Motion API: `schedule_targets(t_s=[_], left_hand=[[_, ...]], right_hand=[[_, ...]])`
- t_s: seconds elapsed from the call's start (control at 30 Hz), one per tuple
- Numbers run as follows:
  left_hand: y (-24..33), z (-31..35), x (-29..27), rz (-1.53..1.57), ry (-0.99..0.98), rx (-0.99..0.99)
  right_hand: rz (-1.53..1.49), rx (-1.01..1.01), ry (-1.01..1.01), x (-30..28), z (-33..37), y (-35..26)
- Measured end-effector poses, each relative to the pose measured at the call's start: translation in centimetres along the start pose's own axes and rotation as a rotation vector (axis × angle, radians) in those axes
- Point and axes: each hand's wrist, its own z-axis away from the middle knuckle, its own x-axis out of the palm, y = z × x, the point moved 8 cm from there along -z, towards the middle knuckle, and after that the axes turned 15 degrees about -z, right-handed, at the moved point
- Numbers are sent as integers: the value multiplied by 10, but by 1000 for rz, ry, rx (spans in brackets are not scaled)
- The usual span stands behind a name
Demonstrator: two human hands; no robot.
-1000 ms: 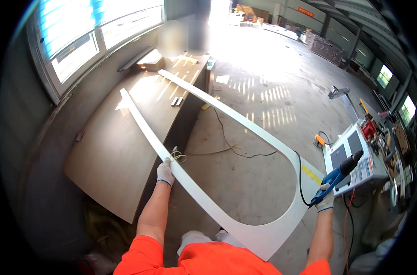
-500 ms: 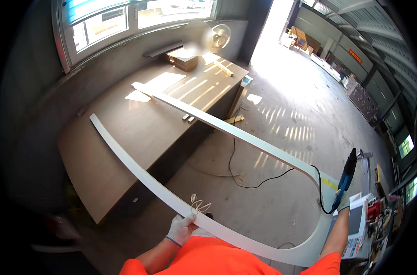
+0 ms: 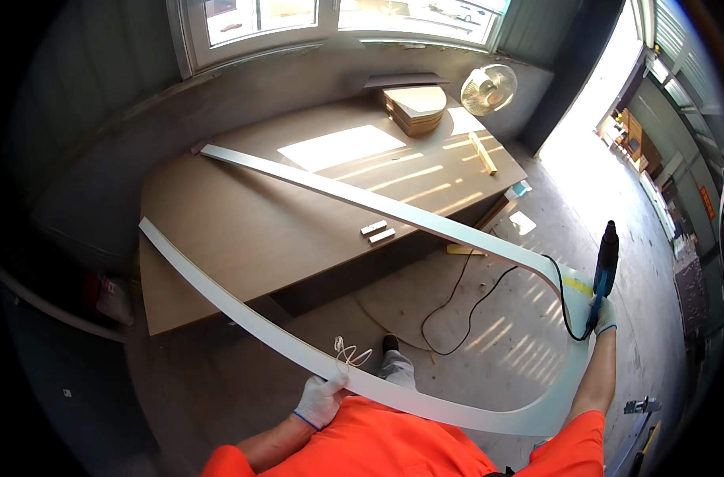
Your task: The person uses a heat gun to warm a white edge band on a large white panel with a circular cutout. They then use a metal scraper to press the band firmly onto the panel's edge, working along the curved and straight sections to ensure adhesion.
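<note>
A large white U-shaped panel [image 3: 278, 323] spans the view in front of me. Its two long arms reach over the brown table, and the curved joining end is at my right. My left hand [image 3: 322, 400], in a white work glove, pinches the edge of the near arm. Beside those fingers lies a small coil of pale cord [image 3: 351, 354]. In my gloved right hand [image 3: 605, 313] is a blue and black heat gun [image 3: 607, 266], nozzle upward. The gun is at the panel's right end, near a yellow strip [image 3: 578, 285]; whether this hand also touches the panel cannot be seen.
The brown table [image 3: 219, 282] bears stacked boards [image 3: 414, 111], a wooden stick [image 3: 482, 153] and two small pale blocks [image 3: 375, 231]. A fan [image 3: 489, 89] stands behind its far right corner. A black cable [image 3: 481, 306] trails across the floor. A window [image 3: 258, 20] is above the table.
My view has swung left, so the table sits further right in it. The panel has turned with me, its far arm now reaching across to the table's back left. Both hands keep their holds.
</note>
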Motion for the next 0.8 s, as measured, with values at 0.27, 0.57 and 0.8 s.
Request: schedule_targets(t_s=[0.27, 0.57, 0.8], left_hand=[[-1, -107, 18, 60, 231, 164], [31, -187, -8, 79, 338, 244], [28, -238, -82, 133, 453, 266]], right_hand=[[-23, 94, -273, 241, -197, 30], [27, 137, -384, 428, -265, 71], [-292, 244, -430, 512, -279, 115]])
